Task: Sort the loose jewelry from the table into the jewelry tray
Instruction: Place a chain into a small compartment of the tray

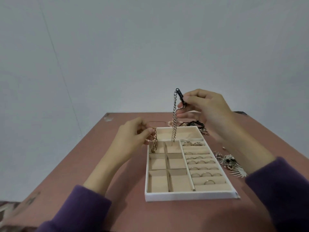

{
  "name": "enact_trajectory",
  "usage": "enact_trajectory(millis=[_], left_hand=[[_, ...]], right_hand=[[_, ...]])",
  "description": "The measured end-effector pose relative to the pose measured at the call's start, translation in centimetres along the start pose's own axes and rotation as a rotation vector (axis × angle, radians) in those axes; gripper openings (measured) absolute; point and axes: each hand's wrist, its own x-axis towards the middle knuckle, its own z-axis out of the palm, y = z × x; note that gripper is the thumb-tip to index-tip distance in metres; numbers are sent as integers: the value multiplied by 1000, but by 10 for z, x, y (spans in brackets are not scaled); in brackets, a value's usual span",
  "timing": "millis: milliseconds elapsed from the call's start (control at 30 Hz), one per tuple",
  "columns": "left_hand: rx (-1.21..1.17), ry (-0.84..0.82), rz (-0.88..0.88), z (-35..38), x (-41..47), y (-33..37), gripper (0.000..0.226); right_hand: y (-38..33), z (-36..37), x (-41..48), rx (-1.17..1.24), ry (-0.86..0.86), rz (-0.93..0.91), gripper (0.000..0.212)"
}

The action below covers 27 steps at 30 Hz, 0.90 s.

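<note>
The forearms enter from the bottom corners of the frame, the left sleeve (pixel 75 210) and right sleeve (pixel 280 190) purple, and angle in toward the centre. The left grip (pixel 133 139), just left of centre, has curled fingers and pinches a gold chain (pixel 155 139) between thumb and forefinger. The right grip (pixel 205 111), higher and right of centre, pinches a silver chain (pixel 173 121) at its fingertips.
</note>
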Motion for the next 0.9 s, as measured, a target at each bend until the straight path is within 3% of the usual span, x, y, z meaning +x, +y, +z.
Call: enact_trajectory(millis=[233, 400, 500, 700, 900], left_hand=[[244, -37, 26, 7, -6, -11, 7], [373, -53, 29, 6, -9, -14, 17], [384, -47, 25, 5, -8, -17, 15], [304, 197, -17, 4, -7, -19, 18], [277, 209, -9, 3, -6, -20, 24]], right_hand=[[-2, 9, 3, -15, -68, 2, 13], [2, 15, 4, -19, -104, 31, 11], [4, 19, 6, -41, -122, 42, 12], [14, 27, 7, -88, -173, 101, 14], [31, 27, 3, -256, -205, 209, 13]])
